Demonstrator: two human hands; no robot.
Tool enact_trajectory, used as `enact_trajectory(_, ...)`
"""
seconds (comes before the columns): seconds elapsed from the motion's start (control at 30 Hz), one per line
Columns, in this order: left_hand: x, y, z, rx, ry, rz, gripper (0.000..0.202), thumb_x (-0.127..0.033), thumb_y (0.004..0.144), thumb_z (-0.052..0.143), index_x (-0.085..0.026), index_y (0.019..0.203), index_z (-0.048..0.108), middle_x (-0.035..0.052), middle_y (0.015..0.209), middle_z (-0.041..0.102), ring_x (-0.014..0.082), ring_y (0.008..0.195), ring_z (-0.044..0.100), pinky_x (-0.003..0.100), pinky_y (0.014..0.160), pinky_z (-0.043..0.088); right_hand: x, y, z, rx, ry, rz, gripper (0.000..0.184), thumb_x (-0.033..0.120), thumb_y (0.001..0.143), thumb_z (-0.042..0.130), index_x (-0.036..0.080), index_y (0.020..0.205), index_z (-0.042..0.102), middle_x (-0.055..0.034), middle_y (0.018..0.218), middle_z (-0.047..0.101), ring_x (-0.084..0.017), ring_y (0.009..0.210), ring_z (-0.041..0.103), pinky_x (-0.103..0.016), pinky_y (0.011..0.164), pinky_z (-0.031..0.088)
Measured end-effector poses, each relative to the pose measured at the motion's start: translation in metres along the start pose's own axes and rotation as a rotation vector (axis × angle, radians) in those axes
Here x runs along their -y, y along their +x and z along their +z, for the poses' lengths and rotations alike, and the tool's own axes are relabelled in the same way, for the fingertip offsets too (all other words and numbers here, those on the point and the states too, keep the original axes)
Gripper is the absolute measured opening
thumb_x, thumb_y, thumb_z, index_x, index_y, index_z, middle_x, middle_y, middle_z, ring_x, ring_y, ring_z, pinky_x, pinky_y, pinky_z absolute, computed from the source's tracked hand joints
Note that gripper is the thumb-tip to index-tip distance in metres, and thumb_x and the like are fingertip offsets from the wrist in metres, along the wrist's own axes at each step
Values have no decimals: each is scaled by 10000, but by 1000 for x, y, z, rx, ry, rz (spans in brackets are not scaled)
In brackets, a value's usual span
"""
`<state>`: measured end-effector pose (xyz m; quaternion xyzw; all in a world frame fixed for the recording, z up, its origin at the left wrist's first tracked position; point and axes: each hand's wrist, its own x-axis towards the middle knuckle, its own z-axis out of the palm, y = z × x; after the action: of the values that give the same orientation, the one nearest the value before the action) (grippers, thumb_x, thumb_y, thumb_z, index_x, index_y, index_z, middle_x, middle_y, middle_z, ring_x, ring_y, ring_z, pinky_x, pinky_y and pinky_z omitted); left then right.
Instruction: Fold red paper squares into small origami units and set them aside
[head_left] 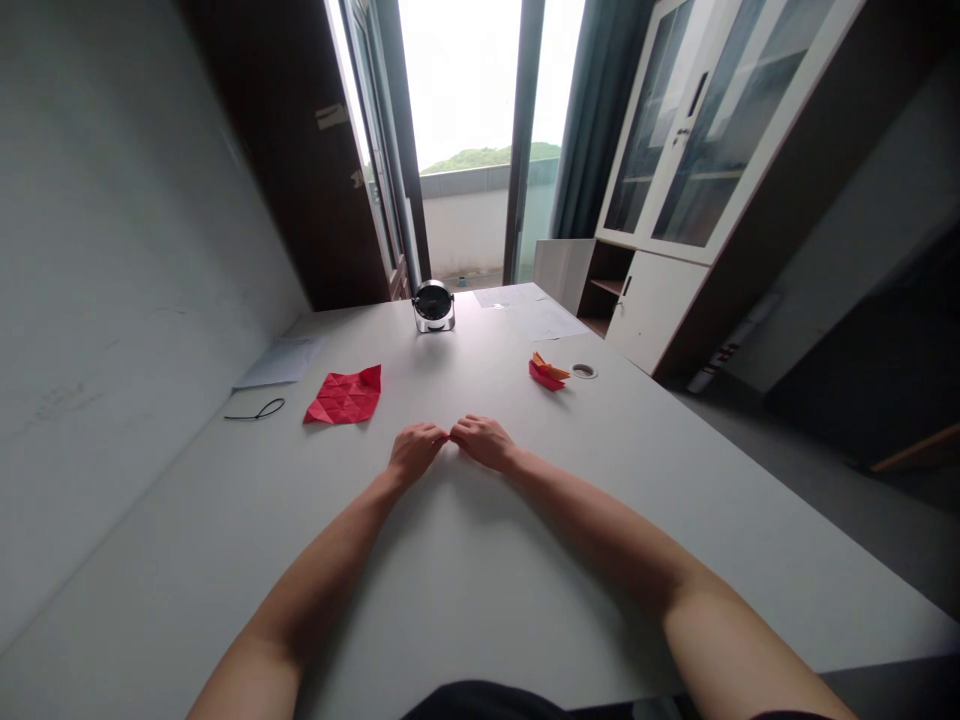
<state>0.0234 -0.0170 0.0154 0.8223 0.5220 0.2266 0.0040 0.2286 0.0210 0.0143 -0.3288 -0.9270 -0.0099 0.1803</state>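
A white table point(480, 580) filled most of the lower view, its far end toward the window point(461, 75). Over it reached two bare arms, slanting inward from the lower corners so that they made a wide, peaked shape. The right arm point(615, 525) crossed from the lower right in a long diagonal, the elbow slightly bent, the forearm low over the tabletop and its shadow beneath it. The left arm point(330, 560) rose more steeply from the lower left, its forearm fairly straight up to the wrist. Left of the hands and a little beyond them lay a creased red sheet point(343, 397), flat but for one raised corner.

The two hands met near the middle of the table, backs upward and fingers curled, knuckles facing the far end. The right hand point(482, 440) pointed leftward and the left hand point(417, 450) rightward, their fingertips almost touching. Beyond the right hand, off to the right, sat an orange and red folded form point(547, 373). Smallest of all was a red piece point(448, 437) between the hands, pinched from both sides by the fingertips; the fingers hid most of it, so its full shape could not be told
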Motion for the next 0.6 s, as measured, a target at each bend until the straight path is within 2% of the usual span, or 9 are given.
enact_trajectory(0.23, -2, 0, -1, 4, 56, -26, 249, -398, 981, 520, -260, 892, 706, 47, 889, 692, 183, 815, 616, 280, 746, 416, 4, 3, -1, 61, 2, 81, 229, 317, 1023, 478, 192, 967, 661, -67, 977, 686, -163, 919, 587, -248, 786, 413)
enact_trajectory(0.6, 5, 1, -3, -31, -6, -124, 258, -398, 986, 504, -263, 914, 711, 57, 919, 706, 185, 815, 635, 265, 699, 402, -7, 1, -9, 80, 25, 137, 227, 361, 1001, 528, 195, 932, 667, -67, 965, 695, -164, 909, 596, -237, 737, 395)
